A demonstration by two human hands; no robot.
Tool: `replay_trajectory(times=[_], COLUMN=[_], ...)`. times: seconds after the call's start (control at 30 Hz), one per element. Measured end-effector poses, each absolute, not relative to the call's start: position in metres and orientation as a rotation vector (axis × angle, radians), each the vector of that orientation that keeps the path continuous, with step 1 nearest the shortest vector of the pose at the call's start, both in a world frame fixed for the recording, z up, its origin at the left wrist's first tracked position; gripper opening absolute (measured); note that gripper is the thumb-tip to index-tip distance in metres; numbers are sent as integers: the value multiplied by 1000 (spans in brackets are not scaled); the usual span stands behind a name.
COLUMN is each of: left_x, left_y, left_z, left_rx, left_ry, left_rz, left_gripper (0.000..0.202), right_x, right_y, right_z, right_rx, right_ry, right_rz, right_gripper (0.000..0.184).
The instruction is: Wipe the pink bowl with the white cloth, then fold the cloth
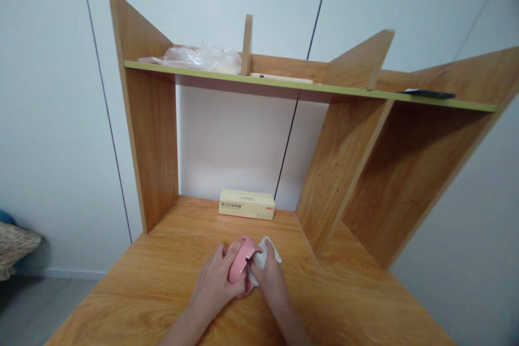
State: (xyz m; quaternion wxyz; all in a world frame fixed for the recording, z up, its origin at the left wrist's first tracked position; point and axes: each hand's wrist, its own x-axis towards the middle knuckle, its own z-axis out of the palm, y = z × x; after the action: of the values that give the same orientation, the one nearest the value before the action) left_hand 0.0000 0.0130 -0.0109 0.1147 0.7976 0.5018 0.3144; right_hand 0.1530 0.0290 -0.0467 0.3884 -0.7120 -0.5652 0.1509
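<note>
My left hand (pixel 214 278) is wrapped round a glossy pink, curved object (pixel 243 257), tilted above the desk top; it looks like a small bowl or cup with a dark notch in its edge, but its exact kind I cannot make out. In my right hand (pixel 270 273) is a crumpled white tissue (pixel 263 251), pressed against the right side of the pink piece. The right fingers are partly hidden behind the tissue and the pink edge. Just beyond both hands stands a long cream box (pixel 246 205) with dark printed characters.
A wooden desk (pixel 170 281) carries a shelf unit with a green-edged shelf (pixel 284 81) and upright dividers (pixel 344 173). On the shelf lie a clear plastic bag (pixel 198 58), a pale flat item (pixel 284 79) and a dark flat item (pixel 430 93). Patterned fabric (pixel 18 240) shows far left.
</note>
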Motion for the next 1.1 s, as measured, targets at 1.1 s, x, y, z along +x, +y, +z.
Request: replay_trajectory(times=[1.1], left_x=[-4], left_y=[15], left_z=[-16], left_rx=[2344], left_ry=[1259], left_rz=[1054], left_gripper=[69], right_x=[169], right_y=[18], right_z=[-32], right_rx=[-1764], right_ry=[-1679], right_rz=[183], right_gripper=[48])
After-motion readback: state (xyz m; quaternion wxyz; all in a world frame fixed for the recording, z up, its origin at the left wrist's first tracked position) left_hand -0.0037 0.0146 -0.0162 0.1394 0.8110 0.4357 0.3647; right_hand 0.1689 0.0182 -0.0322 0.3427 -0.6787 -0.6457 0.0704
